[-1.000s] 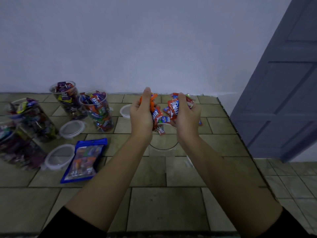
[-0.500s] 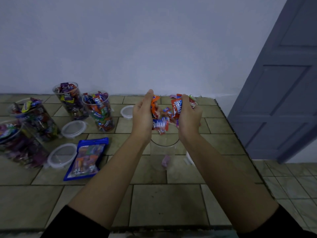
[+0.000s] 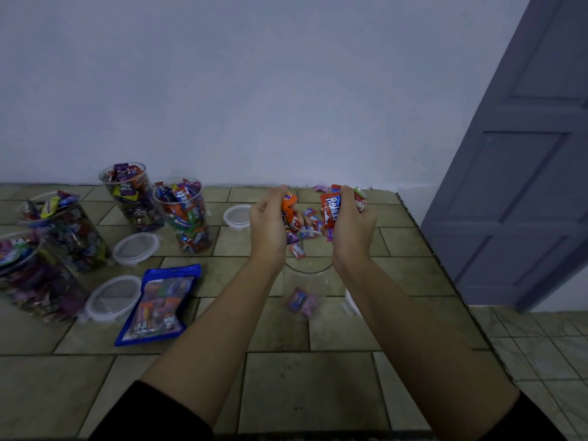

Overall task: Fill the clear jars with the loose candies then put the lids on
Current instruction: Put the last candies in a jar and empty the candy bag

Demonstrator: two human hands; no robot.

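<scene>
A clear jar (image 3: 305,281) stands on the tiled counter between my forearms, with a couple of pink candies on its bottom. Above its mouth my left hand (image 3: 270,224) and my right hand (image 3: 350,227) each hold a bunch of wrapped candies (image 3: 329,206), palms facing each other. Loose candies (image 3: 296,249) are falling between my hands toward the jar. Several other jars (image 3: 184,214) at the left are full of candies and have no lids on. Clear lids (image 3: 136,248) lie beside them.
A blue candy bag (image 3: 159,303) lies flat left of my left arm. Another lid (image 3: 237,216) sits behind my left hand, and one (image 3: 351,302) shows partly under my right forearm. The counter edge (image 3: 445,275) drops off at the right, near a grey door (image 3: 525,154).
My hands have parted slightly over the jar. Candies have dropped from them, and a couple now lie on the jar's bottom.
</scene>
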